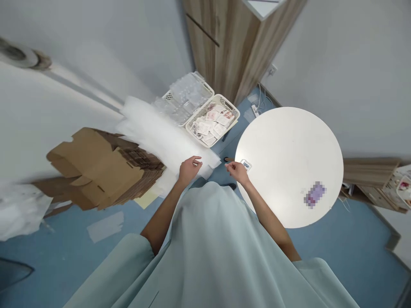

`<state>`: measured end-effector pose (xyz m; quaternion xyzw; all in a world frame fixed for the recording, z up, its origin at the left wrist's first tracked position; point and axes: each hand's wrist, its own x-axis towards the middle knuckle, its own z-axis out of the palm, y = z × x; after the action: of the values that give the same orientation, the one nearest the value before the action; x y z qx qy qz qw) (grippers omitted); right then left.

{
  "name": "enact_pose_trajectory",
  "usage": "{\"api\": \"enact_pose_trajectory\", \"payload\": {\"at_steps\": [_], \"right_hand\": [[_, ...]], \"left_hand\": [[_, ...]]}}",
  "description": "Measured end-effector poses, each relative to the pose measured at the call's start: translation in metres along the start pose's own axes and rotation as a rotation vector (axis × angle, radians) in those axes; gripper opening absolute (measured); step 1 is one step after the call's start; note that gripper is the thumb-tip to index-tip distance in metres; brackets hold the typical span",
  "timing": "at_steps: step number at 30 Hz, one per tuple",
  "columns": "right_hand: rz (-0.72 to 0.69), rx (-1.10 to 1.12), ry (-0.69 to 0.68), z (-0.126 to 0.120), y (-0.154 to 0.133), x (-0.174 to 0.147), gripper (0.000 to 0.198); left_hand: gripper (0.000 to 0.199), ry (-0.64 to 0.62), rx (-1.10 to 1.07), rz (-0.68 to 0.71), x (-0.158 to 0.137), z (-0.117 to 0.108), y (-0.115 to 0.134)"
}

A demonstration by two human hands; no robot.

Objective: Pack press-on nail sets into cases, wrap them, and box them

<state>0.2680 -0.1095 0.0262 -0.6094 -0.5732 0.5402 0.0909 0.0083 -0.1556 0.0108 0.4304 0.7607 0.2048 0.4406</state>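
Note:
My left hand (pixel 190 169) hovers before my lap, over the near end of a stack of white foam sheets (pixel 163 139). Its fingers are bent and apart, with nothing visible in them. Close to the left edge of the round white table (pixel 289 141), my right hand (pixel 236 170) hangs with its fingers loosely curled and a little apart. I see nothing held there. Just beyond its wrist, a small clear-edged packet (pixel 245 165) with a dark print lies on the table's rim, partly covered by the hand.
A white basket (pixel 221 99) full of printed packets stands ahead, beside another basket (pixel 208 81) of clear plastic trays. Folded brown cardboard boxes (pixel 96 167) are piled at left. A blurred purple object (pixel 315 194) lies on the table. Behind stands a wooden cabinet (pixel 227 38).

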Motion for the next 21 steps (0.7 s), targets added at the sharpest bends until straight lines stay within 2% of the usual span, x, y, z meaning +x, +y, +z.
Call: {"api": "enact_pose_trajectory", "payload": {"at_steps": [4,6,8,13,19,21], "right_hand": [[-0.082,-0.066,-0.068,0.024,-0.039,0.026,0.031],[-0.105,-0.096,-0.093,0.038,-0.056,0.038,0.029],[-0.126,-0.124,-0.115,0.051,-0.071,0.048,0.028],[-0.167,-0.163,-0.157,0.078,-0.095,0.06,0.025],[-0.136,-0.214,-0.182,0.09,-0.1,0.058,0.022],[-0.123,-0.224,-0.194,0.09,-0.098,0.055,0.022]], "left_hand": [[0.036,0.172,0.064,-0.012,0.014,-0.041,-0.029],[0.047,0.263,0.128,0.033,0.029,-0.054,-0.043],[0.057,0.29,0.172,0.08,0.046,-0.061,-0.055],[0.066,0.24,0.232,0.08,0.08,-0.062,-0.071],[0.036,0.222,0.388,0.057,0.083,-0.057,-0.067],[0.036,0.218,0.425,0.078,0.08,-0.058,-0.065]]}}
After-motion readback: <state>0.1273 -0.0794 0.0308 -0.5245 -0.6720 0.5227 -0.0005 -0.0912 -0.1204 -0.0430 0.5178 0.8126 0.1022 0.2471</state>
